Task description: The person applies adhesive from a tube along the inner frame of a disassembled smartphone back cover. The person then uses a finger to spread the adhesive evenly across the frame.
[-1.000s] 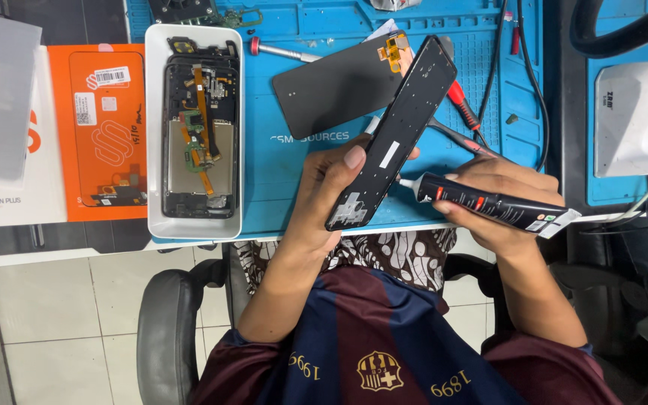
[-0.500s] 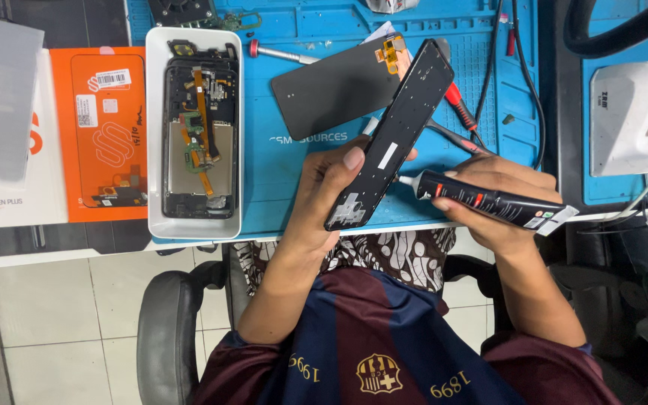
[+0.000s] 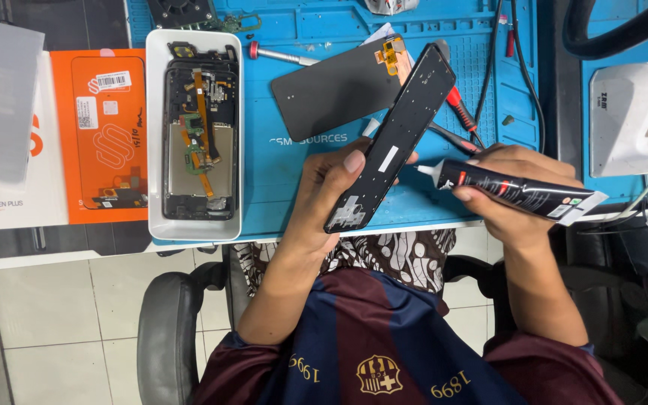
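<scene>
Head view, left hand [image 3: 324, 187] grips phone frame [image 3: 393, 142], right hand [image 3: 504, 187] squeezes glue tube [image 3: 519, 191], palms hidden

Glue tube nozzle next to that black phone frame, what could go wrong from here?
The left hand holds the black phone frame tilted over the blue mat, so it might slip. The right hand aims the glue tube close by; glue could smear fingers or drip onto the loose screen panel.

matt black plastic phone frame [image 3: 391, 142], glossy glue tube [image 3: 519, 191], smooth blue rubber mat [image 3: 294, 157], white plastic tray [image 3: 156, 135]
</scene>
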